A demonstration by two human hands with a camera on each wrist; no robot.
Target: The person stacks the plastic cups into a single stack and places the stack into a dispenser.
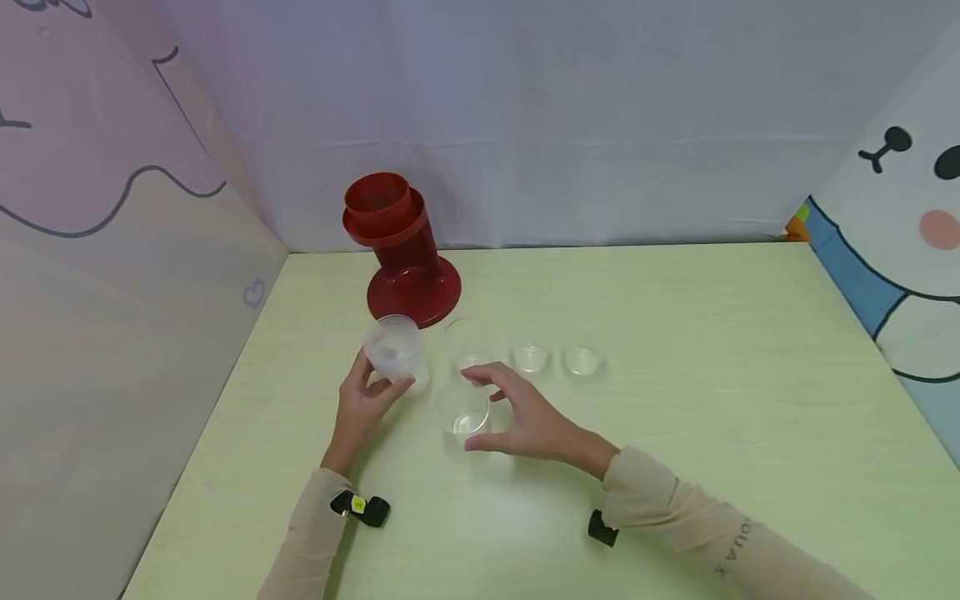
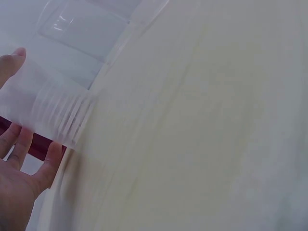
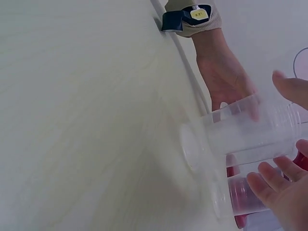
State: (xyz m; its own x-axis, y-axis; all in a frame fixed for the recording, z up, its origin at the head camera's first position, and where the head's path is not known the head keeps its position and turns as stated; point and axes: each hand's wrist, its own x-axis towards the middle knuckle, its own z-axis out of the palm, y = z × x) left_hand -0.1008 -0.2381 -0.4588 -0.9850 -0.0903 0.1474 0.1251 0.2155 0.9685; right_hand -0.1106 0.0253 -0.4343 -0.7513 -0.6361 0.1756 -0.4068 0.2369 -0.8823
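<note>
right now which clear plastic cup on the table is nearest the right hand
The front clear plastic cup, between the thumb and fingers of the right hand; the other three cups stand in a row behind it.

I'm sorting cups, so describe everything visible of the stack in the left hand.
The stack looks like nested cups of whitish, translucent plastic, with closely spaced rings near one end; their number is unclear. A round end faces the head camera. The left hand grips its sides, on the near side of the red stand. Whether it touches the table, I cannot tell.
</note>
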